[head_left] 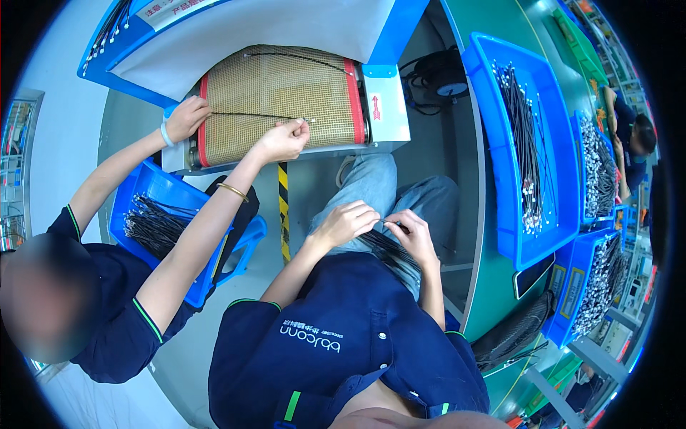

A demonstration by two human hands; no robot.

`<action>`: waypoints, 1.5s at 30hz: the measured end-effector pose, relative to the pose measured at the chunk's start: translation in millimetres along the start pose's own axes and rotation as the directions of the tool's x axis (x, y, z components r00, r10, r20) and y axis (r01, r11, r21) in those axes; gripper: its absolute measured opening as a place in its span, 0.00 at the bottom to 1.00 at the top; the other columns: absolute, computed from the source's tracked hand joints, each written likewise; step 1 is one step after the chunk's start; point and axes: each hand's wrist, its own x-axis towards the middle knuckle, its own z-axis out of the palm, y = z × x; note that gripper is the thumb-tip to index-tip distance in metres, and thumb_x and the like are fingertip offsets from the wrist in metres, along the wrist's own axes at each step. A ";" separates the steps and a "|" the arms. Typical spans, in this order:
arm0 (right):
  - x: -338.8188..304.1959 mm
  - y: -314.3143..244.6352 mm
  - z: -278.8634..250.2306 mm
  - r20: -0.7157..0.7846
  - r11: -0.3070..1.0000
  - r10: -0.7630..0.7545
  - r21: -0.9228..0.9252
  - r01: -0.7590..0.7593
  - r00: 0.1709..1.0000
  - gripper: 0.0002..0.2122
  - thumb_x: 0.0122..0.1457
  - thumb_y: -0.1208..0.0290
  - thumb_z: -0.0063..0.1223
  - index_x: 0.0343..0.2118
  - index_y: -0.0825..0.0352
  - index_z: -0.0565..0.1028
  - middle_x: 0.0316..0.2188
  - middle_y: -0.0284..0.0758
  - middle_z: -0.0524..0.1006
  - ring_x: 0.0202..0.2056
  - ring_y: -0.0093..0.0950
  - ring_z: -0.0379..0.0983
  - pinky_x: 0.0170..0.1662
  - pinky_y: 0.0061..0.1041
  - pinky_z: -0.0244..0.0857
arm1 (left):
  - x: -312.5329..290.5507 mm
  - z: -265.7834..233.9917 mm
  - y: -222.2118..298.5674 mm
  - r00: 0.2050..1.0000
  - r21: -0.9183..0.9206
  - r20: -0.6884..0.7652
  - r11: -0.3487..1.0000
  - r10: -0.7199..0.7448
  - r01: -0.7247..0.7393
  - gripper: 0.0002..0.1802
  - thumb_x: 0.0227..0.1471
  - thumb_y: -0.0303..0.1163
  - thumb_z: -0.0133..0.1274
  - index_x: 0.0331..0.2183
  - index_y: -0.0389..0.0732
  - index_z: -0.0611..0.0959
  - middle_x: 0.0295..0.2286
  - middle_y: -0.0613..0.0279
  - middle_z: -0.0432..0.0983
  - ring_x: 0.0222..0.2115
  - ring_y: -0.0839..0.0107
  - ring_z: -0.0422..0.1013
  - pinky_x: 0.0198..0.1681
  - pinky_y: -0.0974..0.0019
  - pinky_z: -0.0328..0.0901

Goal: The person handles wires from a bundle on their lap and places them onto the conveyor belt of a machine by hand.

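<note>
Above my lap, my left hand (348,224) and my right hand (416,236) come close together, fingers pinched on a thin dark cable (381,223). Only a short piece of it shows between my fingertips; its ends cannot be made out. Just below my hands, a bundle of black cables (386,247) lies across my thighs, partly hidden by my hands and my dark blue shirt.
A co-worker on the left stretches a black cable (250,115) over a mesh conveyor belt (279,86), where another cable (300,58) lies. Blue trays of cables stand beside the co-worker (132,187) and on the green table (491,282), near a phone (534,276) and a black pouch (516,332).
</note>
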 end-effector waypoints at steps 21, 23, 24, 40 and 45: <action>-11.8 23.9 -41.4 -0.105 0.982 0.093 -0.157 -0.109 0.990 0.05 0.50 0.74 0.58 0.29 0.69 0.77 0.27 0.37 0.77 0.31 0.32 0.75 0.35 0.27 0.67 | -9.4 -45.9 -22.8 0.977 0.117 -0.027 0.970 -0.214 0.215 0.06 0.42 0.27 0.58 0.27 0.40 0.79 0.25 0.62 0.75 0.28 0.65 0.72 0.31 0.64 0.67; -14.2 26.2 -47.2 -0.129 0.981 0.092 -0.157 -0.112 0.987 0.05 0.50 0.74 0.58 0.29 0.69 0.77 0.27 0.37 0.77 0.31 0.33 0.75 0.35 0.27 0.67 | -12.9 -53.9 -26.4 0.973 0.124 -0.039 0.965 -0.230 0.233 0.05 0.42 0.26 0.58 0.27 0.40 0.79 0.25 0.62 0.75 0.28 0.65 0.72 0.31 0.64 0.67; -15.2 27.2 -50.0 -0.154 0.981 0.090 -0.158 -0.114 0.984 0.05 0.50 0.75 0.58 0.29 0.69 0.77 0.28 0.38 0.77 0.31 0.33 0.75 0.36 0.26 0.67 | -13.9 -57.8 -28.0 0.968 0.131 -0.050 0.960 -0.244 0.249 0.05 0.42 0.26 0.58 0.27 0.40 0.79 0.25 0.62 0.75 0.28 0.65 0.72 0.31 0.64 0.67; -16.1 24.5 -58.1 -0.238 0.984 0.144 -0.066 -0.164 0.961 0.06 0.51 0.78 0.57 0.33 0.69 0.78 0.29 0.37 0.77 0.31 0.26 0.74 0.35 0.22 0.67 | -28.7 -85.3 -37.2 0.933 0.204 -0.126 0.911 -0.338 0.358 0.04 0.44 0.27 0.57 0.27 0.41 0.78 0.26 0.64 0.75 0.29 0.65 0.72 0.31 0.64 0.67; -17.6 26.8 -59.1 -0.269 0.985 0.116 -0.096 -0.146 0.956 0.05 0.50 0.78 0.58 0.31 0.70 0.77 0.29 0.37 0.77 0.30 0.26 0.74 0.35 0.22 0.67 | -27.0 -87.8 -37.4 0.927 0.190 -0.134 0.909 -0.350 0.371 0.05 0.43 0.26 0.57 0.27 0.41 0.78 0.25 0.64 0.75 0.29 0.65 0.72 0.31 0.64 0.67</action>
